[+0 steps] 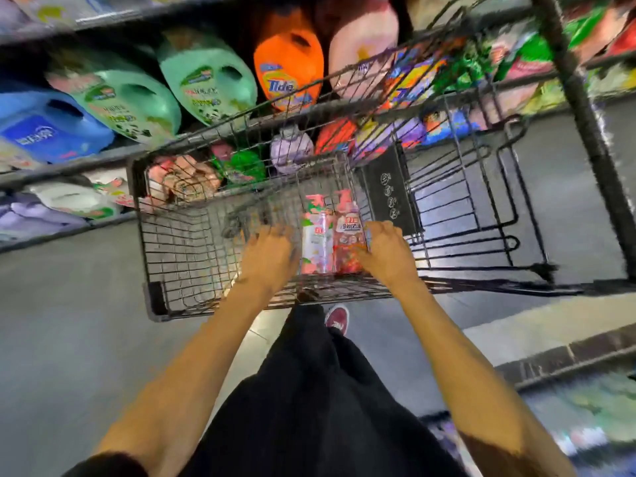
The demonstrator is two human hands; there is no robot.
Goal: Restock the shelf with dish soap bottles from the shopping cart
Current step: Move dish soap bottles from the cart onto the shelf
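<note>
- Both arms were down inside the shopping cart (pixel 179 242), and the two dish soap bottles lay side by side on its wire floor at the near end, right between the hands.
- The white bottle (pixel 316 242) lay on the left and the red bottle (pixel 349 239) on the right, the two touching. Their long axes ran straight away from the person, with the pump tops at the far end.
- The left grip (pixel 272 256) sat just left of the white bottle with its fingers spread forward and blurred, and it held nothing.
- The right grip (pixel 385 253) pressed up against the red bottle's right flank with the thumb at its edge. Whether the fingers had closed on it, I couldn't tell.
- So it was one bottle per hand, each nearest its own side, and I'd judge each needed a wrap across the body, square to that long axis.
- The shelf (pixel 69 166) stood beyond the cart to the left, stocked with detergent jugs (pixel 289 70).
</note>
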